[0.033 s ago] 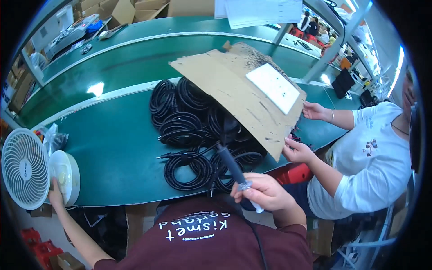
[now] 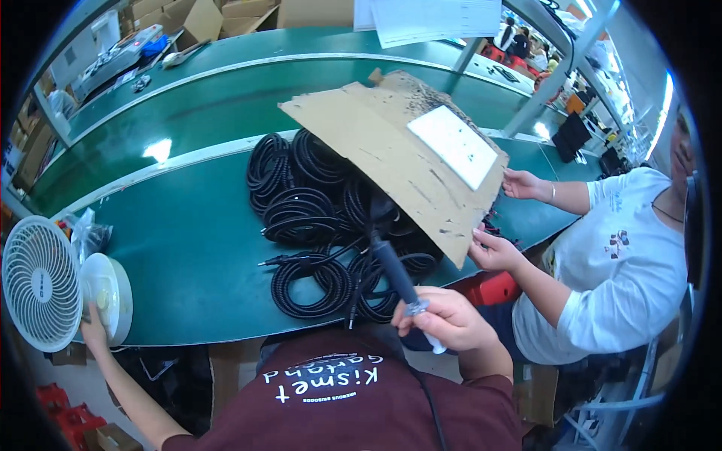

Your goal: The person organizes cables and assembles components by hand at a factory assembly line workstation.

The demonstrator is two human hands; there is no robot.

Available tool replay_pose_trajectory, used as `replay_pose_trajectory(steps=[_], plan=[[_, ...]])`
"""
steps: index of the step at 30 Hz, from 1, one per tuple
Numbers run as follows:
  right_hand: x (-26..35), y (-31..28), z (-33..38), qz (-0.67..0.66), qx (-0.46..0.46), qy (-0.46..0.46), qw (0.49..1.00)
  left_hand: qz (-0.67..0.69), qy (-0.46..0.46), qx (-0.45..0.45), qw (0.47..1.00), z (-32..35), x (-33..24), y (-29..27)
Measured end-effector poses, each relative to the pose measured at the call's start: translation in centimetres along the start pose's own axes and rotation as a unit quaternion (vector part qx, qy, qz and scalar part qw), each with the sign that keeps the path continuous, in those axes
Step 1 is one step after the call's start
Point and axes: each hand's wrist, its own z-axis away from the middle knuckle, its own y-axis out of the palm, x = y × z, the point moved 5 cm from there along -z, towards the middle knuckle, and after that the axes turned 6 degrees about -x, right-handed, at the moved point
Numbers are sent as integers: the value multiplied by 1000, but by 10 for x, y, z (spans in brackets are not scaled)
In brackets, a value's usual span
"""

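My right hand sits at about five o'clock in the view, fingers curled tight around the pale handle of a soldering iron, whose dark barrel points up toward twelve o'clock and disappears under a tilted sheet of brown cardboard. My left hand is far off at eight o'clock, fingers wrapped on the base of a small white desk fan at the edge of the green workbench; I cannot tell how firmly it grips. Between the two, at the centre, lies a heap of coiled black cables, some bundles touching the iron's barrel or just beside it. At three o'clock a seated person in a white shirt holds the cardboard's lower right edge with both hands. I judge the main risk to be heat: the iron's tip is hidden beneath the cardboard, so it could scorch the sheet or melt cable insulation if it dips. The other person's fingers are near that hidden tip too. With my left hand away at the fan, nothing steadies the coils, and a snagged cord could drag them off the bench.
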Motion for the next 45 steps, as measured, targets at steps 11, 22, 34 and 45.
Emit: replay_pose_trajectory(steps=[11, 22, 34, 45], plan=[[-6, -63, 54, 48, -215, 61, 973, 499, -28, 472, 726, 190, -355, 35], [-42, -89, 103, -66, -310, 123, 940, 234, -97, 748, 614, 303, -537, 136], [-116, -136, 73, -54, -476, 149, 865, 304, -111, 703, 634, 272, -580, 159], [-137, -194, -12, -241, -479, 150, 831, 301, -100, 748, 583, 286, -610, 173]])
